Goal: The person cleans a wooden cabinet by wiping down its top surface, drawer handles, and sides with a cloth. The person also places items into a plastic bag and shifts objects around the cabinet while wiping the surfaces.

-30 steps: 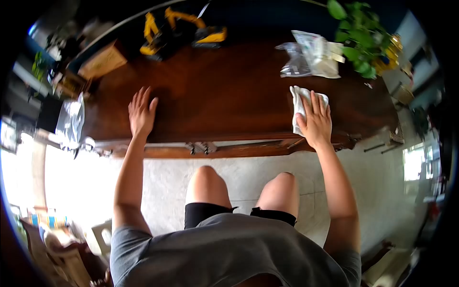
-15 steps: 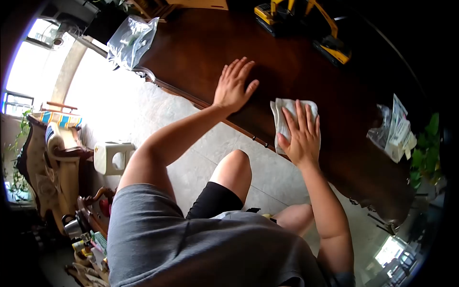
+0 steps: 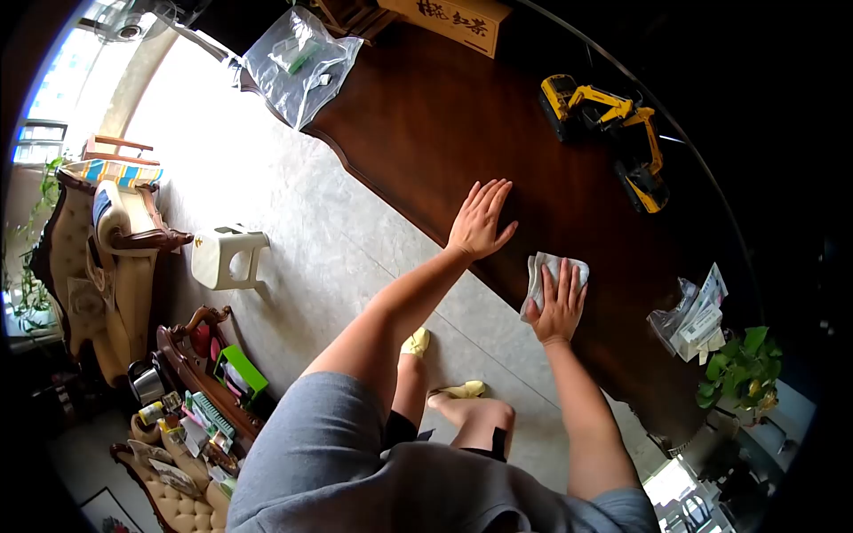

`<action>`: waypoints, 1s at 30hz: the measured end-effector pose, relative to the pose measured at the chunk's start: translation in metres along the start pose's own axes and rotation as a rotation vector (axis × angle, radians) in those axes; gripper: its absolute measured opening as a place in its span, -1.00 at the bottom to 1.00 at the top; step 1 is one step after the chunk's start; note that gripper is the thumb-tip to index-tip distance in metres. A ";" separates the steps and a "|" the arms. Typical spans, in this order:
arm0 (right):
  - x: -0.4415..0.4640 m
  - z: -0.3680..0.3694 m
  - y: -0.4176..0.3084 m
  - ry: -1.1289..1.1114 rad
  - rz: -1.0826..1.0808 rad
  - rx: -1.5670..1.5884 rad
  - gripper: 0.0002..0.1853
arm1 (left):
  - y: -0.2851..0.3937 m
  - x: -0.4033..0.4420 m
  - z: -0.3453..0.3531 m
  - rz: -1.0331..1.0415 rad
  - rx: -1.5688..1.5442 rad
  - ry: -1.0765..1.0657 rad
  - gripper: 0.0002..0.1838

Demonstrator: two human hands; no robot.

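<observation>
1. My right hand [image 3: 558, 313] lies flat on a folded cloth [image 3: 536, 282], fingers slightly spread, holding it against the dark wooden table [image 3: 426, 124] close to the near edge. My left hand [image 3: 480, 222] rests on the wood nearby, fingers almost together, thumb angled out.
2. My fingers cover much of the cloth, hiding its middle; its underside is out of sight. The table's far side fades into black shadow, and the cardboard box [image 3: 453, 22], printed with dark characters, is cut off at the top.
3. Past my hands stand two yellow toy excavators [image 3: 558, 93], hard to separate where their booms meet. A clear plastic bag [image 3: 302, 80] covers the table's left end, its contents blurred by glare. To the right, plastic-wrapped packets [image 3: 699, 329] lie beside a leafy plant [image 3: 742, 364]. All sit well apart from the cloth.
4. Below, a pale plastic stool [image 3: 218, 259] stands on the grey floor [image 3: 311, 222], near a tufted armchair [image 3: 124, 231].
5. The cloth is whitish grey, rumpled, with layered folds showing along its left side.
</observation>
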State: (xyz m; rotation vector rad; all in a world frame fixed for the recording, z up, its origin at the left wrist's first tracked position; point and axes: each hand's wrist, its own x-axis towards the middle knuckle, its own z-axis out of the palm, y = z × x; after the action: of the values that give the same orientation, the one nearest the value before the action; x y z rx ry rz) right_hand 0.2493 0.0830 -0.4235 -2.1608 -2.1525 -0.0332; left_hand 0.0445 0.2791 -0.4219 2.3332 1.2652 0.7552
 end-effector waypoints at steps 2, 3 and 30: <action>-0.001 0.001 0.001 -0.009 -0.006 0.001 -0.26 | 0.000 -0.003 -0.003 -0.011 -0.069 -0.026 -0.17; 0.001 0.002 0.000 0.004 -0.003 0.005 -0.26 | -0.001 -0.002 -0.004 -0.028 -0.067 -0.031 -0.17; 0.006 0.004 0.003 -0.046 0.024 0.024 -0.29 | -0.003 0.009 -0.004 -0.032 -0.066 -0.142 -0.25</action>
State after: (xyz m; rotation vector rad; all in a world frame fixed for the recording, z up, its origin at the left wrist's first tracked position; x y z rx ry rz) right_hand 0.2525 0.0898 -0.4269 -2.1945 -2.1392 0.0446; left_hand 0.0438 0.2885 -0.4184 2.2656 1.1951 0.6000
